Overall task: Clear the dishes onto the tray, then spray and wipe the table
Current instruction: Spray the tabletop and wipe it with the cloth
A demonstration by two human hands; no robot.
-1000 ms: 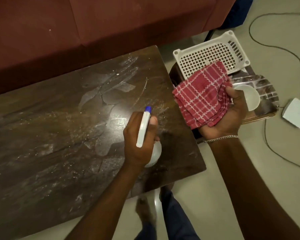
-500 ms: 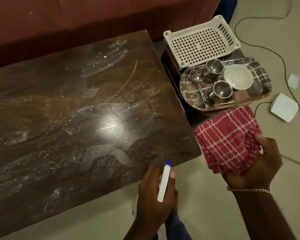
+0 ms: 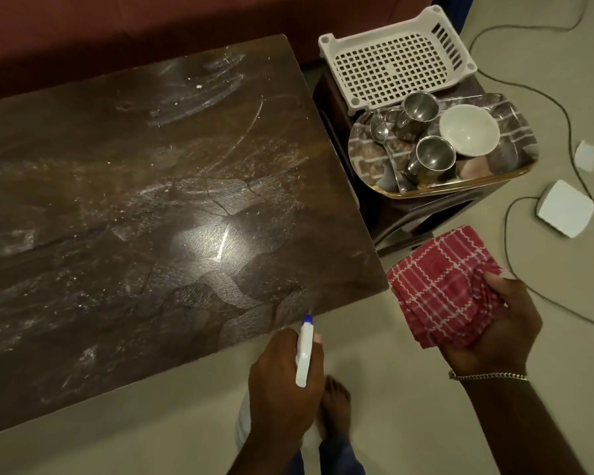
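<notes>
Tabletop [image 3: 151, 207] lies streaked and dish-free — left hand [image 3: 285, 382], fingers wrapped around the spray bottle [image 3: 304, 351], has pulled back past its near edge; right hand [image 3: 494, 323] grips the red cloth [image 3: 443, 286], now lower — below the tray [image 3: 515, 138].

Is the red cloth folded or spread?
Folded: the red cloth sits bunched in layers in the right hand, stacked edges showing at its lower side.

Dishes sit on the tray [image 3: 364, 156]; streaked dark table [image 3: 144, 207] is cleared.
</notes>
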